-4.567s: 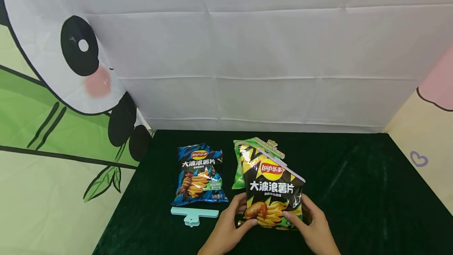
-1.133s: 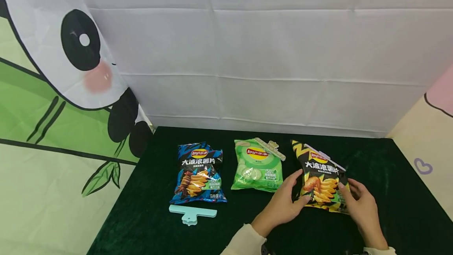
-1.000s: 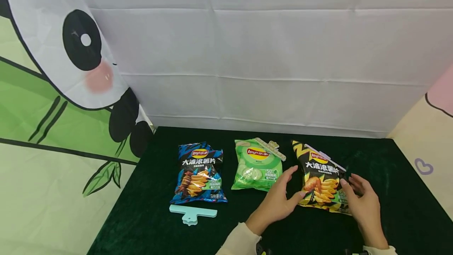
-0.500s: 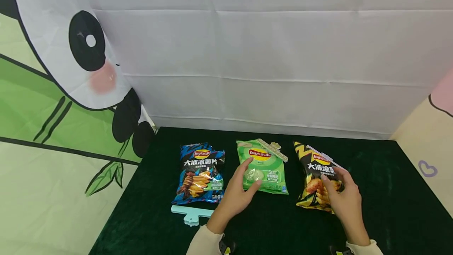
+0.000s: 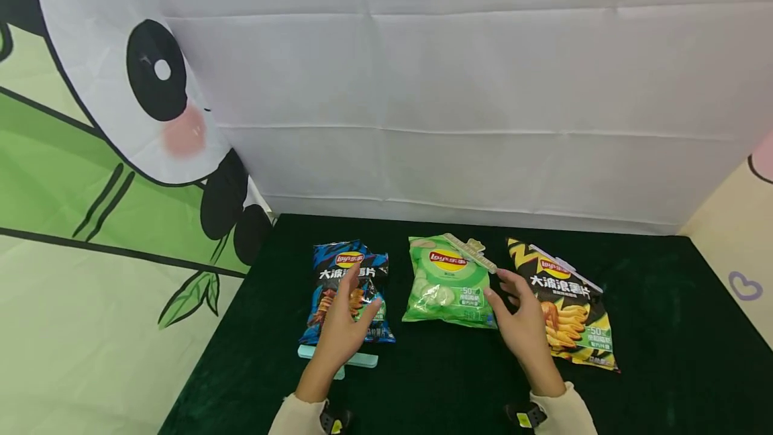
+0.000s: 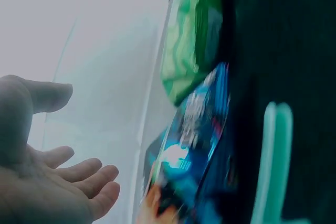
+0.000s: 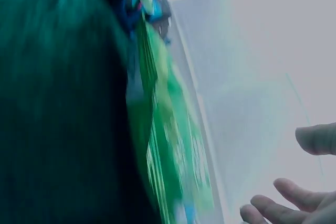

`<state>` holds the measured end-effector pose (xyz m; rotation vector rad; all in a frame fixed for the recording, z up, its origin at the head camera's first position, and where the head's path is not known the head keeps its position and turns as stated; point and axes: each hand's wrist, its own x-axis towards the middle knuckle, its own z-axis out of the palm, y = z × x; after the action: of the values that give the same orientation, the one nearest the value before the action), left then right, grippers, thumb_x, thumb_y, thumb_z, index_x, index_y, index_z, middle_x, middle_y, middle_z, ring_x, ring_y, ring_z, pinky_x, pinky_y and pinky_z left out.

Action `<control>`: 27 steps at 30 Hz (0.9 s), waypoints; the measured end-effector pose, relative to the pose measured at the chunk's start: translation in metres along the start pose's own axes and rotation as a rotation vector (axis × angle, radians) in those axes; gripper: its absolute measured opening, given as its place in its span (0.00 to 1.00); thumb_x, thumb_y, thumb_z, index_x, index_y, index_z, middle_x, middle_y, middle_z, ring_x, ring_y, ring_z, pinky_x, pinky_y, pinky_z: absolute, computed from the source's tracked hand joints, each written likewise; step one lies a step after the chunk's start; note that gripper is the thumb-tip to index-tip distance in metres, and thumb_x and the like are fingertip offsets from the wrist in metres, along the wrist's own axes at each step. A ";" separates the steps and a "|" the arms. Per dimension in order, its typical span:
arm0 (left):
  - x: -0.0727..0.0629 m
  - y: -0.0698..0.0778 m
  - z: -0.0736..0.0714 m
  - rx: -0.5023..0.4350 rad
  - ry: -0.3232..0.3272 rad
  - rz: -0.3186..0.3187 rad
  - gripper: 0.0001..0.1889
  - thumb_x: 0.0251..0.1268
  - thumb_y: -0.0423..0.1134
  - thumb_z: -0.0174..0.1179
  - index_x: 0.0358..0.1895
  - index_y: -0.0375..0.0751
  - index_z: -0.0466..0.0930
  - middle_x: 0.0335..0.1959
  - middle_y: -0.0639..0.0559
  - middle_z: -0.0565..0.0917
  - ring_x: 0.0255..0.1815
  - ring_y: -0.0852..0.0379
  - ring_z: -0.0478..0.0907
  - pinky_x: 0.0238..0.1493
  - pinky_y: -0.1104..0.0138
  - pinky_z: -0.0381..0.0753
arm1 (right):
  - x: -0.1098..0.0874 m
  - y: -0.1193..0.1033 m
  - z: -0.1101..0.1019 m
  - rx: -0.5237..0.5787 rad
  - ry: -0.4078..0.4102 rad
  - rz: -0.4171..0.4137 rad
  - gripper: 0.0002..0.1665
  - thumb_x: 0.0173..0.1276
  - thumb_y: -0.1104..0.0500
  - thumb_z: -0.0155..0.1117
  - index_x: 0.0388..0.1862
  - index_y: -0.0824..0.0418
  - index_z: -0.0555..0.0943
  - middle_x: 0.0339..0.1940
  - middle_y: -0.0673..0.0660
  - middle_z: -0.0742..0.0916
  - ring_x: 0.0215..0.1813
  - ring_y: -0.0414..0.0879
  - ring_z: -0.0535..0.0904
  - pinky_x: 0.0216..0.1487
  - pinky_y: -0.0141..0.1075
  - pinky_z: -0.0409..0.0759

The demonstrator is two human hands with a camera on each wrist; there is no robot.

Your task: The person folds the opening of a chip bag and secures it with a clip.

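My left hand (image 5: 343, 334) hovers over a blue chip bag (image 5: 326, 277), thumb spread and fingers loose, holding nothing. Just in front of that bag lies a light-teal bag clip (image 5: 362, 360), partly hidden by the left hand in the head view; the left wrist view shows the clip (image 6: 274, 161) too. A green chip bag (image 5: 443, 284) lies in the middle with a beige clip (image 5: 471, 253) across its top right corner. My right hand (image 5: 524, 324) is at its right edge, fingers relaxed and gripping nothing. To the right lies a black-and-yellow chip bag (image 5: 570, 314), a lilac clip (image 5: 566, 267) on its slanted top.
All three bags rest on a dark green cloth-covered table (image 5: 670, 327). Behind it hangs a white sheet (image 5: 459, 113), and a printed cartoon backdrop (image 5: 102, 220) stands at the left. Each wrist wears a small dark camera.
The black-and-yellow bag was carried right, off the green one, and released. Then both hands swung left: the left hand to above the blue bag, the right to beside the green bag.
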<state>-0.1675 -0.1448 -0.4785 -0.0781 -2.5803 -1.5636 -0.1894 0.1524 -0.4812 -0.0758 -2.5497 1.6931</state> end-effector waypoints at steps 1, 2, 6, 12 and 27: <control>0.000 -0.001 -0.004 0.016 0.006 -0.002 0.39 0.74 0.45 0.59 0.81 0.50 0.48 0.81 0.41 0.58 0.80 0.37 0.59 0.75 0.37 0.61 | 0.000 -0.003 0.006 0.008 -0.010 -0.015 0.29 0.76 0.54 0.60 0.72 0.59 0.68 0.73 0.63 0.74 0.72 0.58 0.70 0.73 0.55 0.66; 0.000 -0.003 -0.008 0.030 0.013 -0.006 0.39 0.74 0.45 0.59 0.81 0.50 0.48 0.81 0.40 0.58 0.80 0.36 0.59 0.74 0.36 0.62 | 0.000 -0.005 0.013 0.019 -0.022 -0.031 0.29 0.76 0.55 0.61 0.72 0.60 0.69 0.72 0.63 0.75 0.71 0.58 0.71 0.72 0.55 0.67; -0.001 -0.009 -0.023 0.041 0.041 -0.043 0.38 0.75 0.44 0.58 0.81 0.52 0.48 0.79 0.37 0.60 0.78 0.35 0.61 0.73 0.36 0.64 | -0.002 -0.014 0.040 0.041 -0.073 -0.082 0.28 0.74 0.54 0.63 0.70 0.59 0.71 0.70 0.62 0.78 0.68 0.58 0.75 0.69 0.55 0.72; -0.006 -0.022 -0.040 0.081 0.059 -0.090 0.38 0.76 0.45 0.57 0.81 0.50 0.47 0.80 0.36 0.57 0.79 0.34 0.58 0.74 0.34 0.60 | -0.010 -0.024 0.077 0.129 -0.181 -0.086 0.28 0.73 0.54 0.64 0.70 0.57 0.72 0.69 0.60 0.79 0.68 0.57 0.77 0.70 0.56 0.73; 0.000 -0.053 -0.054 0.112 0.066 -0.216 0.40 0.75 0.48 0.58 0.81 0.46 0.45 0.82 0.35 0.49 0.80 0.30 0.53 0.75 0.34 0.57 | -0.018 -0.027 0.141 0.218 -0.401 -0.055 0.35 0.72 0.53 0.66 0.73 0.61 0.66 0.76 0.66 0.71 0.75 0.65 0.69 0.73 0.57 0.70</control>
<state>-0.1687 -0.2172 -0.5005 0.2673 -2.6925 -1.4529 -0.1843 0.0111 -0.5110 0.3800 -2.5655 2.1351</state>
